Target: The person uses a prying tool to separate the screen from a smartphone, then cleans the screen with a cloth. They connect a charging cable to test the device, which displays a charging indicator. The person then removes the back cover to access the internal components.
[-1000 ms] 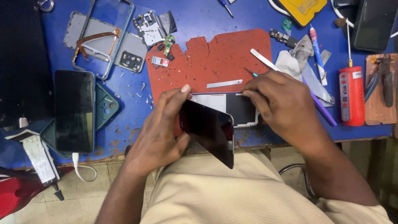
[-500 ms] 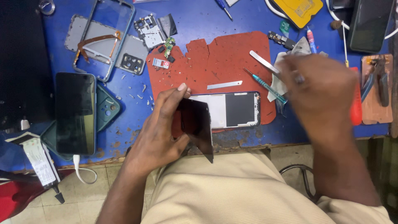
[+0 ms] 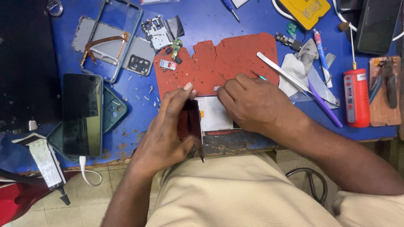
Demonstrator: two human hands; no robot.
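Blue surface (image 3: pixel 235 19) carries a red mat (image 3: pixel 235 56) beneath the hands, a phone (image 3: pixel 82 113) left, tweezers (image 3: pixel 284 72) right.

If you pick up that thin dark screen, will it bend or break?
The dark screen panel, held on edge in the left hand, looks thin and glassy, so probably stiff, light and fragile. Its smooth faces may be slippery.

Glossy glass screen (image 3: pixel 194 126), matt rubber mat (image 3: pixel 227 59)
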